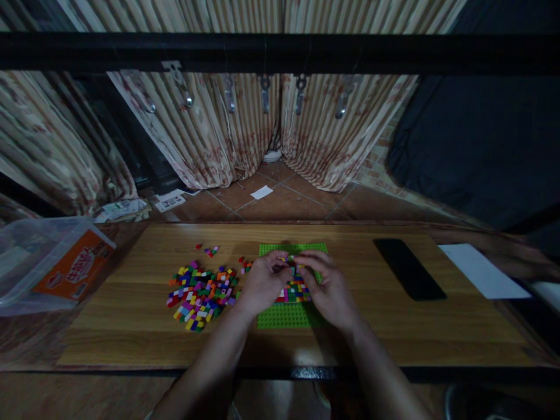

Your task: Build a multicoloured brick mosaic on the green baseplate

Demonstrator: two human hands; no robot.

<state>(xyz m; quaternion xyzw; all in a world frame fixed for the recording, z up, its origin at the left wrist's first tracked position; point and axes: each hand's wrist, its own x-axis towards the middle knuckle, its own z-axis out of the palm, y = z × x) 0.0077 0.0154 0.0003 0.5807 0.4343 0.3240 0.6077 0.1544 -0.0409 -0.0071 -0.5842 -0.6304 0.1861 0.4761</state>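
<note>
A green studded baseplate (284,318) lies on the table before me, with a block of multicoloured building bricks (297,290) standing on its middle. My left hand (266,283) reaches in from the left, its fingers pinched on small bricks at the far side of that block. From the right, my right hand (329,286) closes thumb and fingers on small bricks at the same spot. The two sets of fingertips almost meet and partly hide the pieces, so the exact bricks in each are unclear. Both wrists hover over the plate's sides.
A heap of loose bricks (199,294) spreads to the left on the wooden table (144,326). To the right lie a black phone-shaped slab (409,269) and a white sheet (483,271). A clear plastic tub (26,251) with an orange label sits beyond the left edge.
</note>
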